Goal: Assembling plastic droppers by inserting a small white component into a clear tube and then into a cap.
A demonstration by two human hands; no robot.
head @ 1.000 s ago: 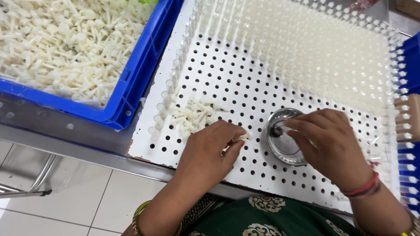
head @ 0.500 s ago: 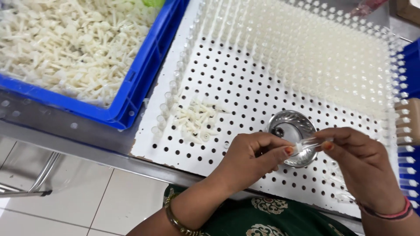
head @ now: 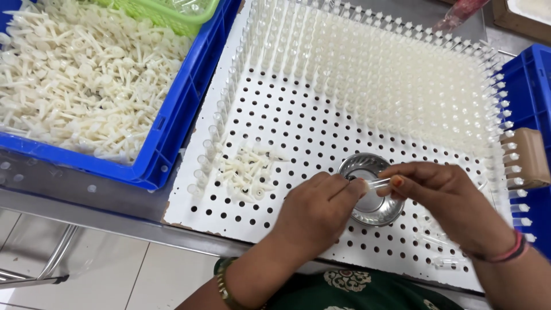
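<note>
My left hand [head: 315, 209] and my right hand [head: 445, 198] meet over a small shiny metal bowl [head: 373, 215] on a white perforated board [head: 298, 123]. Between their fingertips they pinch a small clear plastic tube [head: 379, 183], held level just above the bowl. A loose pile of small white plastic plungers [head: 247, 169] lies on the board to the left of my left hand. Many clear tubes [head: 373, 74] stand upright in the holes across the far half of the board and along its left and right edges.
A blue crate [head: 172, 120] full of white plastic plungers [head: 69, 86] sits at the left, with a green basket [head: 178, 17] at its far corner. Another blue bin [head: 531, 86] stands at the right edge. A few loose tubes [head: 442, 252] lie on the board near my right wrist.
My left hand left the plunger pile and moved right to meet my right hand above the bowl. My right hand lifted out of the bowl with a clear tube.
</note>
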